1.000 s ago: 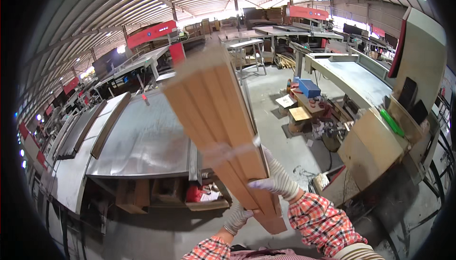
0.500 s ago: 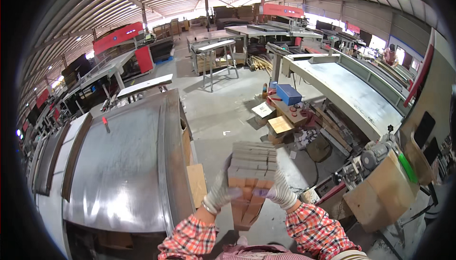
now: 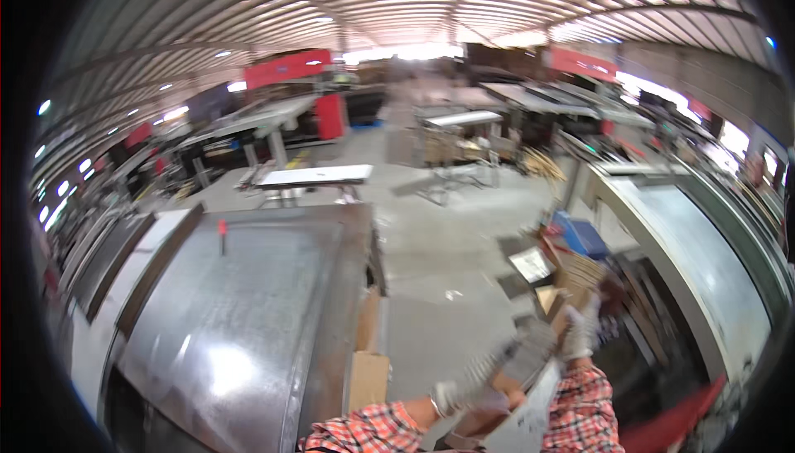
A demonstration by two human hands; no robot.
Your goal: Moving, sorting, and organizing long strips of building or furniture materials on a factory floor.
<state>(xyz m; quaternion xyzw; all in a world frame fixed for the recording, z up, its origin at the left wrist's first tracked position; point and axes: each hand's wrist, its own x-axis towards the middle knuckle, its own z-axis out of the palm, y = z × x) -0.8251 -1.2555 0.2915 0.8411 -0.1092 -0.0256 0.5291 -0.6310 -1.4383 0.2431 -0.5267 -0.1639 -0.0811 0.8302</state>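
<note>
Both of my hands wear pale striped gloves and are smeared by motion. My left hand (image 3: pixel 476 383) is at lower centre, on a grey-brown stack of block-like pieces (image 3: pixel 528 355). My right hand (image 3: pixel 581 329) is farther out to the right, closed on a lighter brown ridged bundle (image 3: pixel 580 275). The blur hides where one bundle ends and the other begins, and what the pieces are made of. Red-checked sleeves cover both forearms.
A dark metal-topped table (image 3: pixel 240 287) with a red-handled tool (image 3: pixel 222 236) stands at left. On the right are a blue box (image 3: pixel 582 235), a white sheet (image 3: pixel 530 264) and a long pale machine bed (image 3: pixel 704 238). A cardboard piece (image 3: pixel 368 380) leans by the table.
The view has swung left. My hands, before side by side around one stack at centre, have moved right; the right hand now reaches farther out with the ridged bundle.
</note>
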